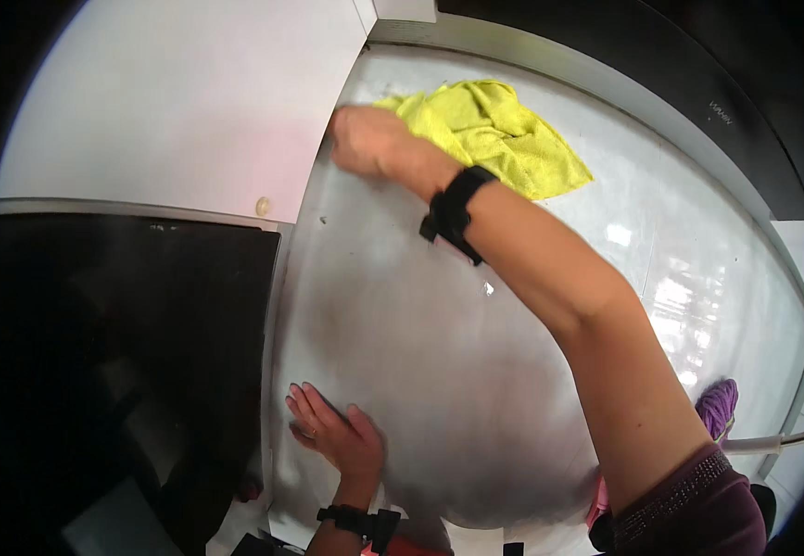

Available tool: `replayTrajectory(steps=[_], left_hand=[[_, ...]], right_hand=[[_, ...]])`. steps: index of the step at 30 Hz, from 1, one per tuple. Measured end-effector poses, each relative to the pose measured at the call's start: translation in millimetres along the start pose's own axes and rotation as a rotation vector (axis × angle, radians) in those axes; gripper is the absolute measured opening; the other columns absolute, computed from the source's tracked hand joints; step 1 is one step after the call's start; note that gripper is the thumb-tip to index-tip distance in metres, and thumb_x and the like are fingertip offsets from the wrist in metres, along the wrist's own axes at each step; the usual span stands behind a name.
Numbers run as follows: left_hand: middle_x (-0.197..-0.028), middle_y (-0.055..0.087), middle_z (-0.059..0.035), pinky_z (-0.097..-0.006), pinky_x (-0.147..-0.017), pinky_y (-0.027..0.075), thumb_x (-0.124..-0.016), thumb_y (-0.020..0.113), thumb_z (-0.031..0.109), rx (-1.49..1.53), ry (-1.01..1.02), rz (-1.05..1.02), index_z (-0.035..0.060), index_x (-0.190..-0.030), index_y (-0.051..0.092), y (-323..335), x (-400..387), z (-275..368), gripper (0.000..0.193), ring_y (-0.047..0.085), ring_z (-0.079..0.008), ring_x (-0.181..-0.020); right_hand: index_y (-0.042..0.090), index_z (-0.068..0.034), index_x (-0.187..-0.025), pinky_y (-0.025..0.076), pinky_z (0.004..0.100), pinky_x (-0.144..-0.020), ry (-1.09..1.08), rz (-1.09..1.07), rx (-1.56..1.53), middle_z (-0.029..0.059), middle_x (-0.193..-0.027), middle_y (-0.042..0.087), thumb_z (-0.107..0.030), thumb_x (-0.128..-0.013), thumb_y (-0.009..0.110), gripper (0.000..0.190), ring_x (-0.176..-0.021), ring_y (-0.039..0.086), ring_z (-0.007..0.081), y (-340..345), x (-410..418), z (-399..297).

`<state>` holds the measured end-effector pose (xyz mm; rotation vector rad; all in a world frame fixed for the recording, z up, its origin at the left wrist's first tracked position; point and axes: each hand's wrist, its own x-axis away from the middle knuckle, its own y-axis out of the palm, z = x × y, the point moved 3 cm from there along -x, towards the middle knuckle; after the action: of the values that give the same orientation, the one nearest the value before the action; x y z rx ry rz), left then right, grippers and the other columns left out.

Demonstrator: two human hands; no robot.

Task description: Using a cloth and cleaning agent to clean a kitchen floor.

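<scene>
My right hand (370,142) is stretched far across a glossy pale floor (429,333), at the lower edge of a white cabinet or panel. Its fingers are curled, and a yellow cloth (506,139) lies bunched right beside it, spreading out to the right. Whether the fingers grip the cloth's near edge is hidden. Flat on the floor at the lower left rests my left hand (343,434), fingers spread and holding nothing. Black straps with small devices circle both wrists.
A white panel (165,104) with a small round knob (263,206) and a dark glossy panel (131,333) border the left side. A black appliance (687,83) stands along the upper right. A purple mop head (718,410) with a pole (756,445) lies at the right.
</scene>
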<state>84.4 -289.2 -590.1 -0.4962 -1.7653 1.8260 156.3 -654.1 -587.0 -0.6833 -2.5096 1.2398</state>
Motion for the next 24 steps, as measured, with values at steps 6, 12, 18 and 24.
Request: replayTrajectory(steps=[6,12,18,24], left_hand=[[-0.142,0.017,-0.0206,-0.0603,-0.099,0.008,-0.082,0.041,0.027,0.055,-0.007,0.031,-0.0037,-0.135,0.02,-4.1,2.3,4.8,0.065,0.014,-0.0388,-0.132],[-0.142,0.019,-0.0178,-0.0594,-0.099,0.009,-0.082,0.046,0.026,0.063,0.007,0.109,-0.0002,-0.136,0.021,-1.6,-0.7,-0.9,0.065,0.015,-0.0359,-0.132],[-0.143,0.02,-0.0154,-0.0581,-0.1,0.01,-0.082,0.048,0.026,0.053,0.025,0.117,0.0014,-0.135,0.022,1.8,0.3,5.8,0.065,0.015,-0.033,-0.133],[-0.142,0.022,-0.0148,-0.0573,-0.1,0.01,-0.083,0.047,0.024,0.028,-0.01,0.14,0.0006,-0.134,0.024,-6.6,3.0,-6.3,0.062,0.016,-0.0328,-0.132]], right_hand=[[0.062,-0.006,-0.081,0.047,0.042,-0.068,-0.426,-0.161,0.03,0.0118,-0.078,0.057,-0.007,-0.063,0.055,0.019,-0.08,0.057,0.0317,73.8,101.1,-79.6],[0.057,-0.002,-0.092,0.045,0.0405,-0.073,-0.364,0.014,-0.257,0.0138,-0.086,0.054,-0.002,-0.063,0.053,0.03,-0.084,0.054,0.0311,54.3,159.7,-90.5],[0.05,-0.007,-0.119,0.037,0.0447,-0.087,0.107,0.426,-0.081,0.018,-0.111,0.047,-0.022,-0.075,0.05,0.046,-0.103,0.045,0.0346,-85.5,169.2,31.5],[0.052,-0.011,-0.119,0.02,0.055,-0.101,0.109,0.353,0.329,0.0103,-0.134,0.037,-0.049,-0.077,0.051,0.057,-0.126,0.029,0.0341,8.4,179.1,13.5]])
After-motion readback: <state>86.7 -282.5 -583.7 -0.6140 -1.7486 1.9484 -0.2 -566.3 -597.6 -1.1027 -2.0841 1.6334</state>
